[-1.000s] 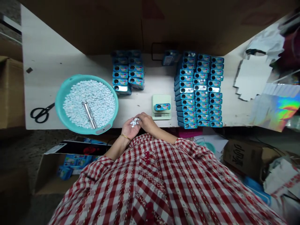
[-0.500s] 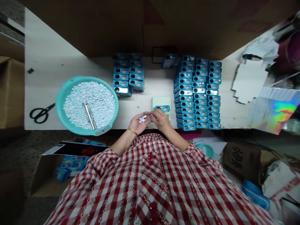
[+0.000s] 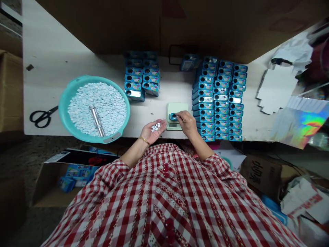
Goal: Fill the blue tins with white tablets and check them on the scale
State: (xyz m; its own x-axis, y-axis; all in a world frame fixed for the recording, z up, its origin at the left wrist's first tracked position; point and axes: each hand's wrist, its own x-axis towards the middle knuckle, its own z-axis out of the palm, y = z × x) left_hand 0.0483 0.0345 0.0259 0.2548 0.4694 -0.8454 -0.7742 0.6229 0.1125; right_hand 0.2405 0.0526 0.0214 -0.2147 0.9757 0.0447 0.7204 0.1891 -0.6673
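Palm up, my left hand (image 3: pixel 153 132) carries several small white candies (image 3: pixel 155 127) in its cupped palm, fingers stretched out. My right hand (image 3: pixel 187 122) is closed in a pinch at the dark round opening of a small blue tin (image 3: pixel 172 116); whatever its fingertips hold is too small to make out. That tin lies on a pale green digital scale (image 3: pixel 177 107), partly hidden by the right hand. To the left, a turquoise basin (image 3: pixel 63 113) holds many more white candies, with a shiny metal cylinder (image 3: pixel 97 120) lying on them.
Blue tins (image 3: pixel 133 78) stand grouped behind the scale to the left. Longer rows of tins (image 3: pixel 203 112) stand close on its right, some with candies on top. Black scissors (image 3: pixel 42 117) lie left of the basin. A large cardboard box (image 3: pixel 128 27) borders the back.
My right hand has left the left palm and moved right and up to the tin on the scale. The left hand has opened flatter, still bearing the candies. The view has shifted slightly.
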